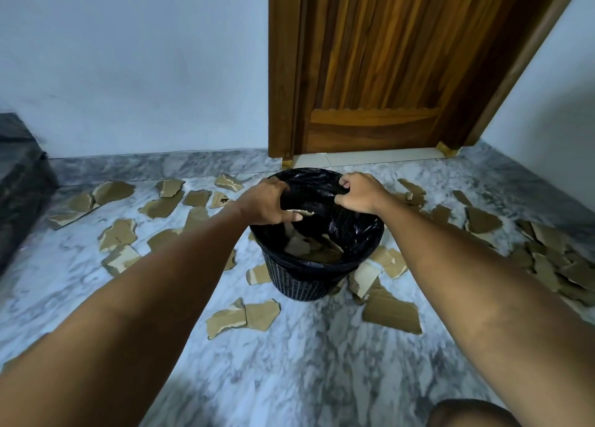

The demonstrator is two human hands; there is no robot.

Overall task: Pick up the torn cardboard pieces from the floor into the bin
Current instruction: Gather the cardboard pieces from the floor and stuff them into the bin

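Over the bin [317,265], a cardboard scrap [302,213] is pinched by the left hand [267,204], straight above the opening; the liner [360,230] is gripped by the right hand [357,193], loose pieces [243,318] scattered around on the floor [289,378]

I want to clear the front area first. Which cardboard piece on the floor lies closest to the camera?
The two-part cardboard piece in front of the bin, lowest in the picture; all other pieces lie farther back.

We hold both hands over the bin [309,281]. Left hand [267,206] pinches a cardboard piece [301,213] above the opening; right hand [357,193] grips the black liner [360,233] at the far rim. Torn pieces [243,318] scattered on marble floor [306,362] around it.
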